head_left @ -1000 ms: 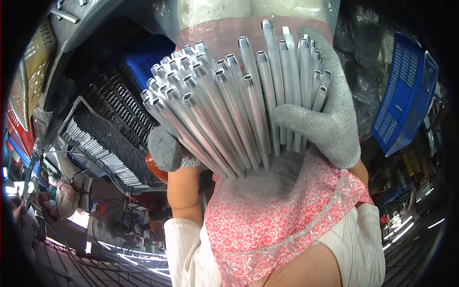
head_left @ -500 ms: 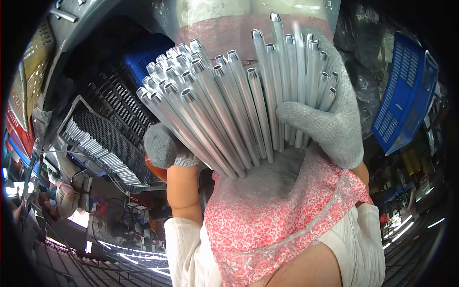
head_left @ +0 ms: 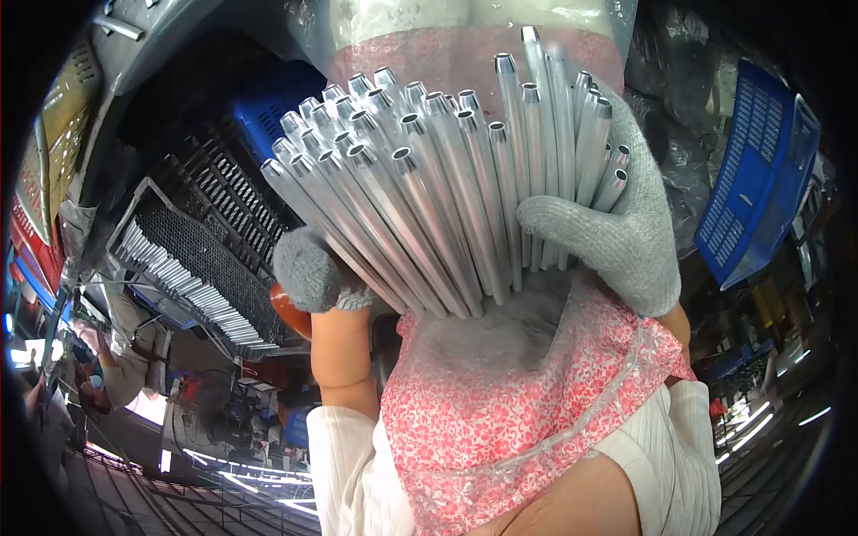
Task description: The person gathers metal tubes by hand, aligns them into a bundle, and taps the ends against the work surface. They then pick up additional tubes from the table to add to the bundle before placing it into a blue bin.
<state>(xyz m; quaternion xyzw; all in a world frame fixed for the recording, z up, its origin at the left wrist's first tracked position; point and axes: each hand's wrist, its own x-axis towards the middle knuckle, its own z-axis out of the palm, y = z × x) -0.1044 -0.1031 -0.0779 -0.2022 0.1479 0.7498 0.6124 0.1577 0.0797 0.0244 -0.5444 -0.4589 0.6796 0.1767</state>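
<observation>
A fanned bundle of metal tubes (head_left: pixel 420 205) with narrowed, shiny tips stands between my two grey-gloved hands. My right hand (head_left: pixel 617 223) wraps its right side, the thumb lying across the front of the tubes. At the left edge of the bundle is my left hand (head_left: pixel 313 268), curled against the tubes; most of its fingers are hidden. The tubes' lower ends are over a grey-smudged patch of my pink floral apron (head_left: pixel 509 411).
A blue perforated crate (head_left: pixel 755 179) is at the right. To the left, a black mesh basket (head_left: pixel 201 241) has a row of short metal pieces (head_left: pixel 188 286) along it. Another blue crate (head_left: pixel 277 98) is behind the bundle. A person (head_left: pixel 125 366) is at far left.
The tubes have shifted and spread differently, with the left part of the bundle moved slightly up and right. My left hand has moved slightly; my right hand stays nearly in place.
</observation>
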